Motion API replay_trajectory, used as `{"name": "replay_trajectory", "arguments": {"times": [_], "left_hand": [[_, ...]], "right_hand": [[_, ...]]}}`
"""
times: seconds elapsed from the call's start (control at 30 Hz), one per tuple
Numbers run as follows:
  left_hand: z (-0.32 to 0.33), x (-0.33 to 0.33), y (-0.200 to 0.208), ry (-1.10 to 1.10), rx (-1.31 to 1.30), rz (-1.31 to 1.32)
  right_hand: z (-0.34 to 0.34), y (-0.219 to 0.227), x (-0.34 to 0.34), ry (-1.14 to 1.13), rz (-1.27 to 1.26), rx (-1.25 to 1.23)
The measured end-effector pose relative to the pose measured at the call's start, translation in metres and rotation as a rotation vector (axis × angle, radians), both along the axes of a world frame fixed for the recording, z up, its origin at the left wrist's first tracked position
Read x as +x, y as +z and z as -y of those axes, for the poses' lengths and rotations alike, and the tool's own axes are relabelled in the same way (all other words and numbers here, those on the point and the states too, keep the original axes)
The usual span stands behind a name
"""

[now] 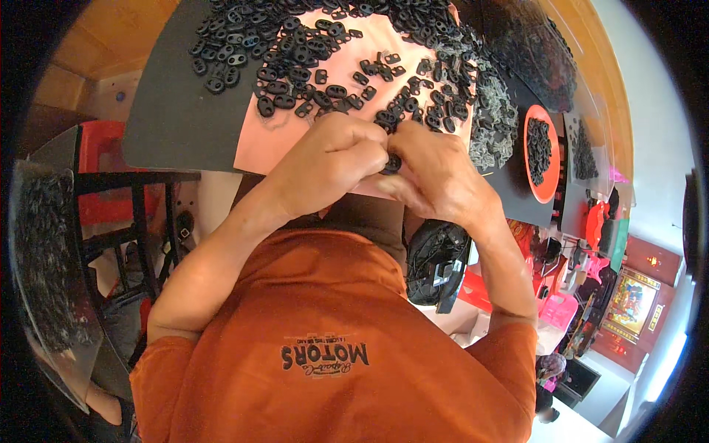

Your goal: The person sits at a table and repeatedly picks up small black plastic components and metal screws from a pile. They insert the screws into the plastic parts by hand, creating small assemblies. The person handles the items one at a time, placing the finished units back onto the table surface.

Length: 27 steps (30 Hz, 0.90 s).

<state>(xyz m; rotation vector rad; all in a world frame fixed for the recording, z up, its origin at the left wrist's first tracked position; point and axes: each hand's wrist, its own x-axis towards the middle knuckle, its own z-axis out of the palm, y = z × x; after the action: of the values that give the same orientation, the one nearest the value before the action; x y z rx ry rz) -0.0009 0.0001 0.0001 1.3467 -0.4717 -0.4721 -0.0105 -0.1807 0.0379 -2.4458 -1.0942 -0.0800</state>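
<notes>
My left hand (329, 159) and my right hand (443, 166) meet at the near edge of a pink sheet (258, 148). Both are closed, thumbs and fingers pinched together around a small black cord lock (392, 164). Only part of it shows between my fingers. Just beyond my knuckles, loose black cord-lock pieces (336, 91) lie scattered over the sheet. Some are oval with two holes; others are smaller and blockish. A denser heap of the oval pieces (236, 44) spreads to the far left.
The pink sheet lies on a dark tabletop (173, 122). Right of it is a heap of small grey glinting pieces (491, 118), kind unclear. A red dish (545, 195) farther right holds black parts. Another dark heap (539, 55) lies far right. A red stool (100, 148) stands left.
</notes>
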Motion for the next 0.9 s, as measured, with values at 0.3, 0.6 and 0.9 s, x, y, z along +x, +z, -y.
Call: {"name": "replay_trajectory", "arguments": {"times": [0.3,0.6,0.9], "left_hand": [[0.003,-0.004,0.007,-0.008,0.026,-0.111],[-0.001,-0.001,0.000,0.030,0.024,-0.166],[0.003,-0.005,0.011,0.183,0.058,-0.255]], "right_hand": [[0.012,0.005,-0.019,-0.116,-0.008,0.068],[-0.008,0.002,-0.014,-0.101,0.063,0.133],[-0.002,-0.006,-0.017,-0.065,0.149,0.146]]}}
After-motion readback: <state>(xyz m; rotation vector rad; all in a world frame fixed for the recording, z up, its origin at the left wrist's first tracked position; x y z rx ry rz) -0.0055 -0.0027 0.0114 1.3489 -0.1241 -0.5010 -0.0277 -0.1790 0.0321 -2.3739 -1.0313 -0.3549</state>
